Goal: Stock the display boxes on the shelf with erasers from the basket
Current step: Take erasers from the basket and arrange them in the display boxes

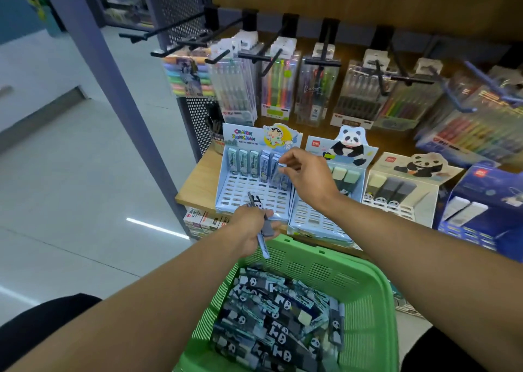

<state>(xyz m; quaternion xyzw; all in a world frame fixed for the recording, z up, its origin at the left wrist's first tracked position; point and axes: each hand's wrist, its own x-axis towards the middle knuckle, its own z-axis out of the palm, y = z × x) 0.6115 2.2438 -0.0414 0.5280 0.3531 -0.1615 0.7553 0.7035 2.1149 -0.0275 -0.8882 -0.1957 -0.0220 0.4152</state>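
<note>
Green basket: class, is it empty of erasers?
No. The green basket holds a heap of panda-print erasers below the person's arms.

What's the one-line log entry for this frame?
right hand: placing eraser in blue display box | left hand: holding erasers | basket: stocked

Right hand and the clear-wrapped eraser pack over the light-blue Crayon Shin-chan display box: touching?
Touching. The head view shows the right hand pinching the clear-wrapped eraser pack by its top edge between thumb and fingertips.
</note>
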